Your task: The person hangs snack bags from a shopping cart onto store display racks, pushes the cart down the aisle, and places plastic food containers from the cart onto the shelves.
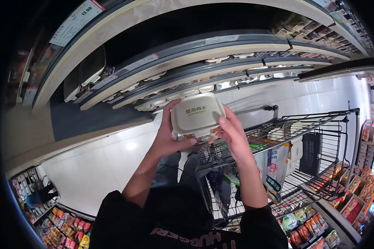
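Between my two hands is a food container (197, 120) with a cream lid that carries printed characters, upside down from where I look. Small pieces of food show through its clear side below the lid. My left hand (166, 133) is wrapped round its left side, thumb along the lower edge. On the opposite side, my right hand (234, 130) grips the container, with the thumb on the lid's corner. It is held above my legs, beside the shopping cart (320, 178) and in front of the shelves.
Curved-looking shelves (174, 62) with similar lidded containers run across the top. Bagged goods (274, 166) and a cream-lidded box (295, 151) lie in the cart at my right. Packaged goods (66, 226) fill a display at lower left. A white tiled floor (87, 166) lies to the left.
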### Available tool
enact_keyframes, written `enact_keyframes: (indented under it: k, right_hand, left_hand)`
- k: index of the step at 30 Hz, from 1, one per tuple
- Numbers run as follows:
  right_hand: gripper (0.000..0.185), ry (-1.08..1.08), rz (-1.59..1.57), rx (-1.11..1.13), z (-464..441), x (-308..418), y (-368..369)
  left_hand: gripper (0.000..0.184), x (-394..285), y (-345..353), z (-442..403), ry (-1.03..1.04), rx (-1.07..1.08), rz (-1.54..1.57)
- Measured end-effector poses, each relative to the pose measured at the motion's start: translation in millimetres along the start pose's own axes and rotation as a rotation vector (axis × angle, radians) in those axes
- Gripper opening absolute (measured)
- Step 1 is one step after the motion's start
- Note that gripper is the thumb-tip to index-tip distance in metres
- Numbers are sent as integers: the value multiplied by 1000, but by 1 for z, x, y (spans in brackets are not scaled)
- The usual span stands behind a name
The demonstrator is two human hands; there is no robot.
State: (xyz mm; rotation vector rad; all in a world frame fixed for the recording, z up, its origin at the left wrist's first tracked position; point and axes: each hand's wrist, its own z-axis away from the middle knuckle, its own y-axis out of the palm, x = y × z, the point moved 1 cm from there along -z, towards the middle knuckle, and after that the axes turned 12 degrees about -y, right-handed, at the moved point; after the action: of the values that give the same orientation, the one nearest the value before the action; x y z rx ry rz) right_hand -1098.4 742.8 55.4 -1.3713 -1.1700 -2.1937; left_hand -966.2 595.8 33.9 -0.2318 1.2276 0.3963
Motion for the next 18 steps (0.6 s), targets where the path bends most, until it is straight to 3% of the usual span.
enact_keyframes:
  k: [5,10,12,14,15,16,18]
  right_hand:
    - [55,2,22,-2,-8,19,5]
    - [45,-364,520,9,-74,88,25]
    - [40,-506,587,-20,-103,112,35]
    - [37,-577,575,60,-145,117,26]
    - [37,-527,667,15,-163,119,21]
    - [38,-476,754,-30,-177,121,17]
    - [37,-425,812,-184,-198,116,10]
  left_hand:
    - [100,-20,-4,-11,44,-1,-8]
    - [107,-105,-13,-63,501,-303,-474]
    - [94,-130,-23,-92,458,-307,-419]
    - [77,-140,-42,-128,288,-246,-468]
    - [72,-152,-43,-130,185,-282,-647]
    - [80,-164,-50,-147,-298,-150,-903]
    - [82,-126,-66,-191,-26,-147,-578]
